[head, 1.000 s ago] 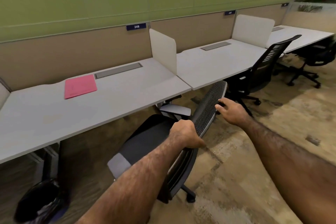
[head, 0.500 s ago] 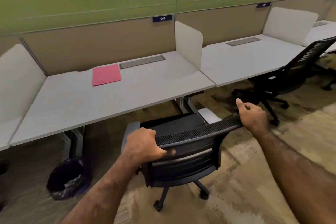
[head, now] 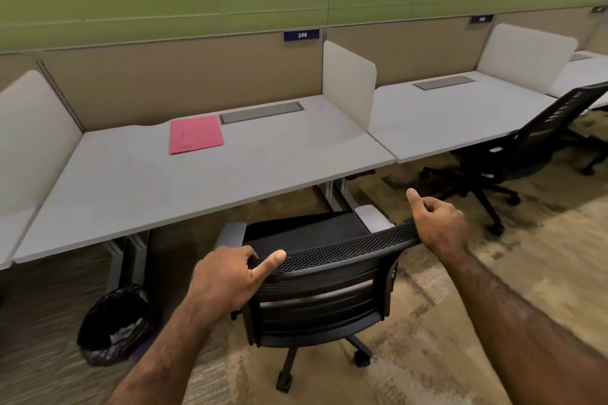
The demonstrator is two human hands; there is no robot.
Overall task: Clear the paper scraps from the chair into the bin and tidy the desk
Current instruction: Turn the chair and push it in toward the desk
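Both hands on the mesh top rail of the chair (head: 316, 273): left hand (head: 227, 276) wrapped round the left end, thumb along the top; right hand (head: 437, 223) hooked over the right end, thumb raised. Seat facing the desk (head: 197, 181), front edge just under it, no scraps visible on it. Bin (head: 115, 325) under the desk, left of chair. Push straight, even pressure both ends so casters track; watch armrests against desk edge. Pink folder (head: 195, 134) lying flat near the back of the desk

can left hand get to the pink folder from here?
Probably not without stepping in: the left hand grips the chair backrest, and chair plus desk depth lie between it and the pink folder near the back.
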